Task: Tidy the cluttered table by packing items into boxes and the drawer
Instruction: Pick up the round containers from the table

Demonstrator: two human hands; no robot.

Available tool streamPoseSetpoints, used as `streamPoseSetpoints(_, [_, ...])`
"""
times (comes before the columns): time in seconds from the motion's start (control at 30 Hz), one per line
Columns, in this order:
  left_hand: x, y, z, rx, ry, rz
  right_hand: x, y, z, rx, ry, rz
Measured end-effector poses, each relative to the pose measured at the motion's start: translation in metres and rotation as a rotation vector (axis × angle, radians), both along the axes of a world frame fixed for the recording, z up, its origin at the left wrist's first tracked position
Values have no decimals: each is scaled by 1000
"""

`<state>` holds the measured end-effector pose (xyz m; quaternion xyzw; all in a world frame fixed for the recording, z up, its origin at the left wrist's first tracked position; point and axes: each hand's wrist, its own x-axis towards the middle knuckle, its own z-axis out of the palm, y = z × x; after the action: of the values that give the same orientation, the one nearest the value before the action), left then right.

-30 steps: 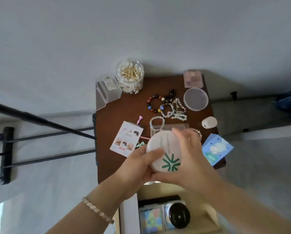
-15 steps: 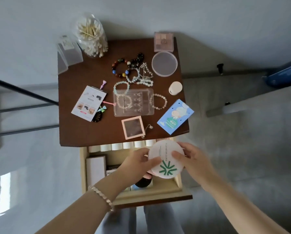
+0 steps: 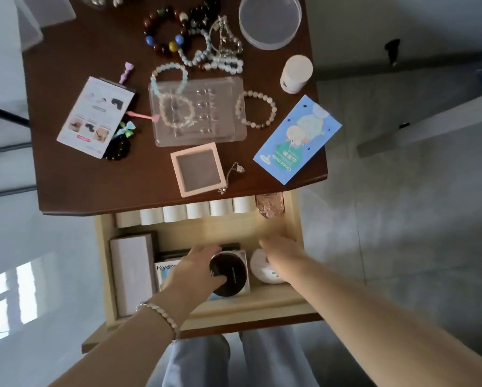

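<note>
The drawer (image 3: 248, 307) under the brown table (image 3: 94, 177) stands pulled out. A white round case (image 3: 259, 268) lies in its near right corner, partly hidden under my right wrist. Above it my right hand (image 3: 281, 251) hovers with fingers stretched out and blurred, holding nothing. My left hand (image 3: 195, 266) grips a black round compact (image 3: 231, 272) that sits on a printed box (image 3: 165, 269) in the drawer, thumb across the lid and fingers round its far edge.
The drawer also holds a long white box (image 3: 130, 275) and a row of white cylinders (image 3: 197, 210). On the table lie a clear tray (image 3: 197, 113), bead bracelets (image 3: 164, 37), a blue carton (image 3: 297, 138), a square frame box (image 3: 197, 169), a white jar (image 3: 295, 74) and a card (image 3: 94, 115).
Both hands carried the white round case down from over the table into the drawer. The right hand has let go of it, and the left hand has moved onto the black compact.
</note>
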<state>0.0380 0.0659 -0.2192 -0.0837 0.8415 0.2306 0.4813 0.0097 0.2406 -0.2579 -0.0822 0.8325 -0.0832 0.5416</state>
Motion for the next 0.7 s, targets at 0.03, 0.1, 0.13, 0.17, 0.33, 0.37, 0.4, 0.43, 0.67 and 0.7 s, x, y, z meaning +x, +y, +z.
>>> streamPoseSetpoints(0.03, [0, 0, -3, 2, -14, 23, 0, -2, -6, 20, -2, -52])
streamPoseSetpoints(0.1, [0, 2, -10, 12, -31, 39, 0, -3, -15, 39, 18, -84])
streamPoseSetpoints(0.13, [0, 3, -11, 13, -37, 47, 1, -3, -19, 34, 38, -63])
streamPoseSetpoints(0.17, [0, 3, -14, 15, -46, 59, 2, -3, -21, 33, 59, -33])
streamPoseSetpoints(0.33, [0, 0, -20, 29, -139, 204, 8, -8, -8, -115, 114, -245])
streamPoseSetpoints(0.37, [0, 0, -21, 40, -155, 267, 7, -11, -1, -196, 14, -404])
streamPoseSetpoints(0.4, [-1, 0, -20, 50, -168, 320, 8, -12, 5, -274, -134, -541])
streamPoseSetpoints(0.43, [0, 0, -21, 61, -174, 357, 7, -14, 12, -336, -269, -622])
streamPoseSetpoints(0.67, [2, 14, -26, 179, -242, 541, 18, -6, 5, -369, -262, -545])
streamPoseSetpoints(0.7, [2, 16, -28, 195, -258, 576, 16, -2, 6, -363, -251, -524])
